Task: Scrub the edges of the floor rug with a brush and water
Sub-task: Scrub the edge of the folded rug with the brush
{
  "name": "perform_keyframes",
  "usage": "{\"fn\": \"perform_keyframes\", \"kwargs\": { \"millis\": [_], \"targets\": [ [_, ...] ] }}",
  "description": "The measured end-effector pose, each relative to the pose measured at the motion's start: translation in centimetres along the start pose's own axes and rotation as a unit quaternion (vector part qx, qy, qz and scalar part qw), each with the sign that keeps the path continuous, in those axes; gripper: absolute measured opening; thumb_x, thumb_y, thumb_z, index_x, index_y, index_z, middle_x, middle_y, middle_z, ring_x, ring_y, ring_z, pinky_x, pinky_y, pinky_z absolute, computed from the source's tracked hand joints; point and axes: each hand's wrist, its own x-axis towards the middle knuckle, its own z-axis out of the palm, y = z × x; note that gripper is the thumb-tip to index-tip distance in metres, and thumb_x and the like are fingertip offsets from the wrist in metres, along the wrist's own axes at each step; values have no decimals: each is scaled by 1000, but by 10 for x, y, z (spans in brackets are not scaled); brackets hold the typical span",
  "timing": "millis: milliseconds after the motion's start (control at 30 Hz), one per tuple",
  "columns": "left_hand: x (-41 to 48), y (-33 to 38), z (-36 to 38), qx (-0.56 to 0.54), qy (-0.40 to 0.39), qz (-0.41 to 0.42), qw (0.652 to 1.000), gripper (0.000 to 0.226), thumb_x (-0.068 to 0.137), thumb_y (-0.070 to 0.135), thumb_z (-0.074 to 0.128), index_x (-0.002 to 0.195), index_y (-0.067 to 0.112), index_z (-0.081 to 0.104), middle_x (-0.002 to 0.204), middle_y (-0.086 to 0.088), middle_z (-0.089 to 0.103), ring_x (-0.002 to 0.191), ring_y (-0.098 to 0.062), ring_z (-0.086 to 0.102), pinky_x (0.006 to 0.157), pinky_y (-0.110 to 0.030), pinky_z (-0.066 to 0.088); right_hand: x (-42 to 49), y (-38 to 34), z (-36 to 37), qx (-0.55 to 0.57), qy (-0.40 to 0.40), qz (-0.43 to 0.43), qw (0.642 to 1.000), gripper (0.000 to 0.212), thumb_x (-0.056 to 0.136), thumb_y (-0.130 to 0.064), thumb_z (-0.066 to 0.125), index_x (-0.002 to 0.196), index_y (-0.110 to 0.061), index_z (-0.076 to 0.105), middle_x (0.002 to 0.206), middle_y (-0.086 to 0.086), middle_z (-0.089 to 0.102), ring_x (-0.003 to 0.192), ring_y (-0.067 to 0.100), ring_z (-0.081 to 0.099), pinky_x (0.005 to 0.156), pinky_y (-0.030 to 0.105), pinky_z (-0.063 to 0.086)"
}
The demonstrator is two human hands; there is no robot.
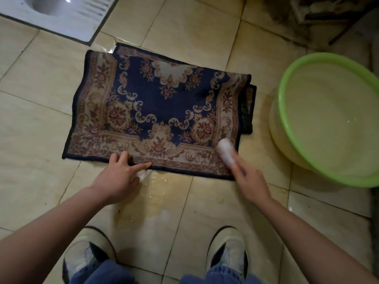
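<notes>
Looks down on the floor rug (155,111), navy with a beige floral border, folded over itself on the beige tiles (41,130), a lower layer peeking out at its right side and far left corner; presses the left hand (121,175) on the near border, fingers straight and spread, thumb off the edge above the floor; grips a white brush (225,151) in the right hand (249,181), fingers curled round its near end (both blurred, so cannot tell the exact hold), brush head over the rug's near right corner; stands with left shoe (90,253) and right shoe (227,249) either side of a yellowish puddle (158,193) touching the rug's near edge; has a green basin (340,178) of water at the right, near the rug yet apart from it; faces a white squat pan (61,27) beyond the far left corner.
</notes>
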Motion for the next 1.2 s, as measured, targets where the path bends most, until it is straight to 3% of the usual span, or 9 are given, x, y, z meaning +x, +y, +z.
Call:
{"fn": "perform_keyframes", "kwargs": {
  "millis": [67, 267, 433, 533, 633, 833, 933, 1033, 1200],
  "targets": [
    [0, 0, 0, 0, 2, 0, 1000, 52, 96, 39, 43, 143, 49, 25, 127, -6, 30, 118, -26, 26, 96, -36, 42, 1, 2, 2, 10, 62, 72, 995, 46, 100, -47, 33, 145, -46, 25, 85, 14, 67, 70, 23, 62, 60, 33, 50],
    [0, 0, -2, -3, -2, 2, 1000, 53, 95, 38, 44, 143, 49, 25, 125, -4, 30, 117, -24, 26, 95, -34, 42, -35, 1, 18, -62, -155, -119, 979, 44, 97, -53, 32, 137, -63, 17, 93, 1, 70, 78, 13, 65, 71, 31, 52],
    [-1, 0, -2, -2, -1, -1, 1000, 54, 95, 38, 44, 144, 50, 24, 126, -4, 30, 118, -24, 26, 95, -33, 42, 5, -2, -5, 75, 81, 79, 991, 41, 101, -45, 32, 142, -45, 33, 112, 14, 68, 93, 26, 64, 75, 33, 51],
    [1, 1, -3, 0, -3, -3, 1000, 53, 95, 37, 43, 144, 49, 24, 125, -4, 30, 117, -24, 26, 92, -32, 43, -28, -39, 27, 22, -39, 26, 999, 40, 102, -44, 27, 141, -50, 21, 74, 3, 62, 60, 14, 58, 52, 26, 50],
    [0, 1, -4, -1, -5, -2, 1000, 54, 95, 36, 43, 144, 50, 23, 125, -4, 29, 117, -24, 26, 93, -33, 43, -50, -47, 40, -55, -162, -135, 976, 42, 99, -53, 31, 136, -61, 15, 81, -3, 60, 67, 10, 56, 69, 30, 52],
    [-3, 2, -2, 6, 7, -2, 1000, 56, 95, 33, 44, 144, 50, 22, 131, -6, 30, 120, -25, 26, 95, -33, 42, 5, -36, 17, 78, 99, 100, 987, 44, 101, -44, 31, 145, -41, 30, 95, 13, 68, 75, 22, 62, 61, 31, 49],
    [-1, 0, -2, 6, 16, -3, 1000, 55, 95, 32, 44, 143, 51, 25, 128, -6, 33, 119, -25, 28, 93, -34, 45, -30, -71, 54, -11, -74, -19, 997, 50, 102, -42, 27, 148, -44, 6, 77, 2, 61, 61, 14, 58, 52, 27, 48],
    [-2, -1, -3, 10, 17, -4, 1000, 55, 95, 33, 44, 143, 51, 24, 129, -7, 34, 120, -25, 28, 95, -35, 44, -38, -77, 54, -14, -173, -90, 981, 46, 101, -46, 32, 146, -49, 20, 94, 8, 66, 81, 21, 63, 71, 34, 50],
    [-3, 5, 0, 12, 30, -17, 999, 54, 94, 32, 45, 143, 48, 27, 132, -8, 35, 117, -26, 30, 99, -36, 36, 17, -48, 20, 65, 66, 73, 993, 49, 101, -45, 28, 149, -41, 21, 76, 5, 63, 61, 17, 60, 52, 33, 53]
  ]
}}
